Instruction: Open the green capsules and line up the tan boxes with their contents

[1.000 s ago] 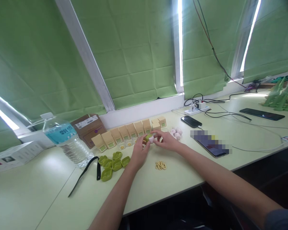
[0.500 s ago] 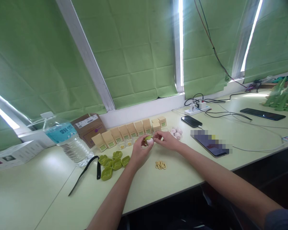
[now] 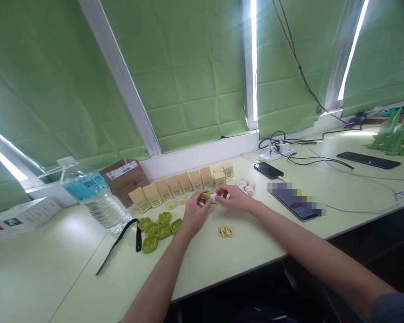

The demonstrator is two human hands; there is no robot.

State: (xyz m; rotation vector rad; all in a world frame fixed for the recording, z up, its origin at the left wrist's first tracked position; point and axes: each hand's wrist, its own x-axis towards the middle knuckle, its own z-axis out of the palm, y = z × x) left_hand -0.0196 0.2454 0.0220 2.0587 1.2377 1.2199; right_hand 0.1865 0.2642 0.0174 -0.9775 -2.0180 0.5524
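Between my hands, at the middle of the table, are a small green silicone case (image 3: pixel 207 195) and a rounded pale pink piece (image 3: pixel 213 198) set against its open side. My left hand (image 3: pixel 195 210) has its fingers closed round the green case. With fingertips and thumb, my right hand (image 3: pixel 231 198) pinches the pale pink piece from the right. Several similar pale pink pieces (image 3: pixel 248 187) lie just beyond my right hand. Several green silicone cases (image 3: pixel 158 229) are grouped left of my left forearm. A small pile of pale yellow rings (image 3: pixel 225 231) lies on the table nearer to me.
A row of small cardboard boxes (image 3: pixel 170 187) stands along the back, with small clear containers (image 3: pixel 176 204) before it. Left are a large water bottle (image 3: pixel 96 197), a brown carton (image 3: pixel 126 181) and a black strap (image 3: pixel 121 235). Phones (image 3: pixel 294 201) and a power strip (image 3: pixel 276 154) are at right.
The pale pink piece has shifted slightly right and turned relative to the green case. My right fingers have closed in on it; my left hand has tilted a little.
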